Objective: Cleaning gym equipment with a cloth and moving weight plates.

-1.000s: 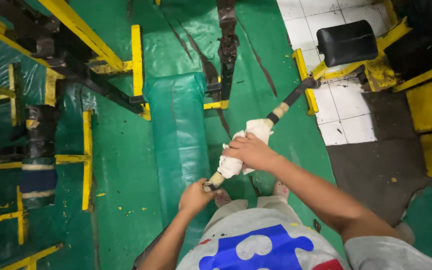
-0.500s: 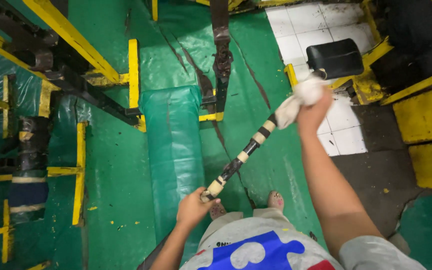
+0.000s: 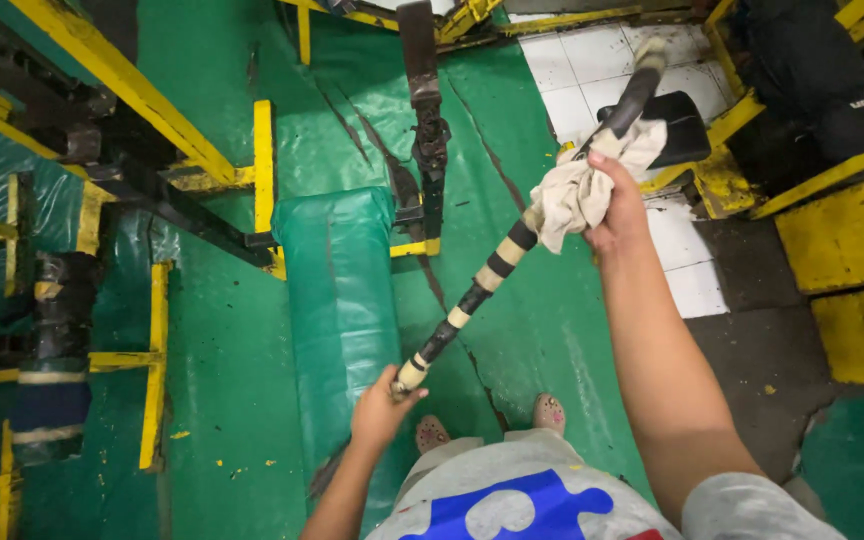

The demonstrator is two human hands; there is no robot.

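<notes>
Right hand [image 3: 614, 205] clamped a rag [image 3: 574, 190] around the striped bar [image 3: 497, 262], apparently mid-wipe; left hand [image 3: 380, 410] gripped its lower end.

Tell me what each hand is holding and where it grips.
Left hand grips the near end of the black-and-cream banded bar. Right hand clamps a white cloth around the bar's upper part.

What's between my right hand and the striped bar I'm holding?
A crumpled whitish cloth. The right hand grips the black-and-cream striped bar through it, near the bar's far end. The left hand holds the near end bare, with nothing in between.
</notes>
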